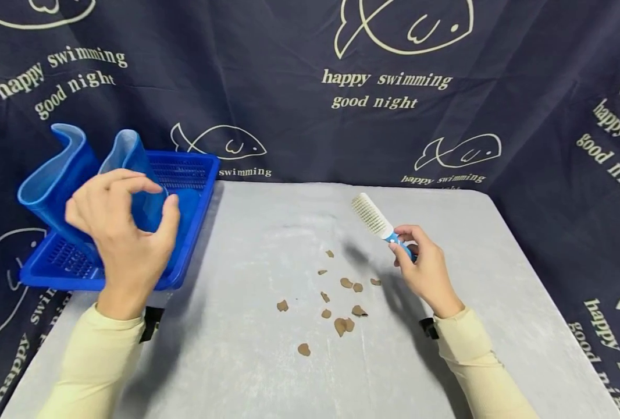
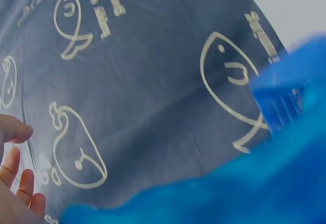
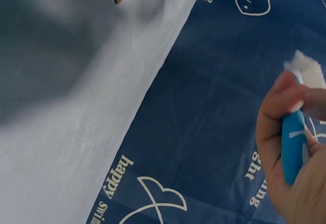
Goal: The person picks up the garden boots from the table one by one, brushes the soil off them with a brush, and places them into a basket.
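My right hand (image 1: pixel 429 273) grips the blue handle of a brush (image 1: pixel 371 216) with a white head and pale bristles. The brush is held above the table, its head pointing up and to the left. In the right wrist view, my fingers curl round the blue handle (image 3: pixel 292 150). My left hand (image 1: pixel 127 238) hovers in front of a pair of blue rubber boots (image 1: pixel 61 183), thumb and fingers bent apart with nothing between them. Both boots stand in a blue plastic basket (image 1: pixel 69 283), their lower parts partly hidden by the hand.
Several brown scraps (image 1: pixel 346 283) lie scattered over the middle of the grey table (image 1: pixel 237 372), below and left of the brush. The basket stands at the table's left edge. A dark blue curtain (image 1: pixel 299 139) with fish drawings hangs behind and at both sides.
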`<state>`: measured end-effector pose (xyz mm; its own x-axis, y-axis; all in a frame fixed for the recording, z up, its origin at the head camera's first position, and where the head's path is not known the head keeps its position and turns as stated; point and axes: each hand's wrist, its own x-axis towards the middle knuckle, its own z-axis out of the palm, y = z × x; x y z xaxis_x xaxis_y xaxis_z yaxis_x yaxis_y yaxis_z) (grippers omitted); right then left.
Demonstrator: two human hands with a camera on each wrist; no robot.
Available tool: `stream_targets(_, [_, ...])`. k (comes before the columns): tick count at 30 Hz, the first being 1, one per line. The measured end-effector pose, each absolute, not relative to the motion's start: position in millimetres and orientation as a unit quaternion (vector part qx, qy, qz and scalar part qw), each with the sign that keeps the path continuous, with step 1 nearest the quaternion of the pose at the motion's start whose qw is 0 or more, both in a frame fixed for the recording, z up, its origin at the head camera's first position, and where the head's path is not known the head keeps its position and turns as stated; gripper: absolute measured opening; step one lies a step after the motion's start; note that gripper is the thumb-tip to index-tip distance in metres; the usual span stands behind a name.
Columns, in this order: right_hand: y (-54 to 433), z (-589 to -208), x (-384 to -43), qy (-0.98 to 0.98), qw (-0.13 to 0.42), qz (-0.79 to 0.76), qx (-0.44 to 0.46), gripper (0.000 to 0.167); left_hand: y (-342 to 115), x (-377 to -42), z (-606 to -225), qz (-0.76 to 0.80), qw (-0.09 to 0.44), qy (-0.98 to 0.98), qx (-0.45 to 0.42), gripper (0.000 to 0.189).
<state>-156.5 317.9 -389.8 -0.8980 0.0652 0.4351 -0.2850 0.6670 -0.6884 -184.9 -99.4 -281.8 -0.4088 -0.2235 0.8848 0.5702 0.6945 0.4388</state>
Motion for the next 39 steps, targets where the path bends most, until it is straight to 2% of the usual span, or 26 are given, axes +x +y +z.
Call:
stream_targets(4, [320, -394, -156, -0.89, 0.231, 0.388, 0.062, 0.027, -85, -194, -290, -0.377, 0.513, -0.757, -0.146, 0.032])
stream_targets(7, [322, -398, -158, -0.894, 0.25, 0.369, 0.045, 0.025, -76, -204, -300, -0.376, 0.479, -0.777, -0.16, 0.03])
stream_targets(15, [336, -410, -160, -0.905, 0.273, 0.32, -0.066, 0.018, -46, -229, -335, -0.386, 0.375, -0.826, -0.169, 0.017])
stream_targets(21, [346, -416, -161, -0.927, 0.228, 0.277, -0.109, 0.016, -30, -236, -357, -0.411, 0.331, -0.832, -0.173, 0.013])
stream_targets(28, [359, -420, -167, -0.94, 0.153, 0.266, -0.151, 0.028, -22, -237, -369, -0.422, 0.289, -0.842, -0.174, 0.012])
stream_targets(39, [374, -428, -170, -0.958, 0.061, 0.222, -0.171, 0.029, -23, -233, -381, -0.435, 0.257, -0.846, -0.169, 0.01])
